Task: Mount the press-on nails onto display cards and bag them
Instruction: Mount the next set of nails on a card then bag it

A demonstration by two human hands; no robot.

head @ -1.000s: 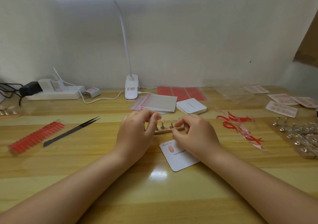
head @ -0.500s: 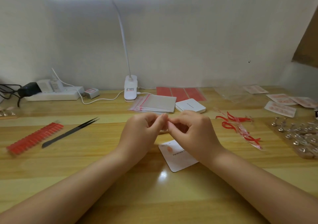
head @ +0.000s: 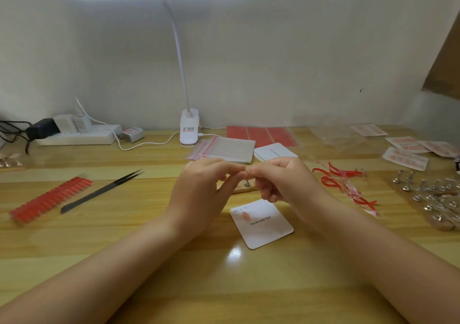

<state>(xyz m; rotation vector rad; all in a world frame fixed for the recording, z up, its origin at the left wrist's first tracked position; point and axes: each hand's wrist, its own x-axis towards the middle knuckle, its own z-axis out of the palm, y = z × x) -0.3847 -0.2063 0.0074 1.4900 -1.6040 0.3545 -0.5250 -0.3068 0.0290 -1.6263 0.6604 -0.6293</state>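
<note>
Both hands have come together since a second ago, when each worked separately at the wooden strip of metal nail stands; now the left hand and right hand meet fingertip to fingertip above that strip. Their fingers are curled and pinch together at one spot, probably around a single press-on nail being freed or readied for sticking, though the nail itself is too small and hidden to confirm. Only one stand shows below the fingertips; the rest are covered.

Just below the right hand's fingers lies one white square display card printed "Handmade Nail", placed close so a nail can go straight down onto it. One pinkish press-on nail already sits on it, so mounting seems barely begun.

Beyond the fingers lie a stack of clear red-edged zip bags and a small stack of blank white cards, supplies for later steps. Well to the left of the fingers rest one pair of black tweezers and one red strip of nail tips.
</note>
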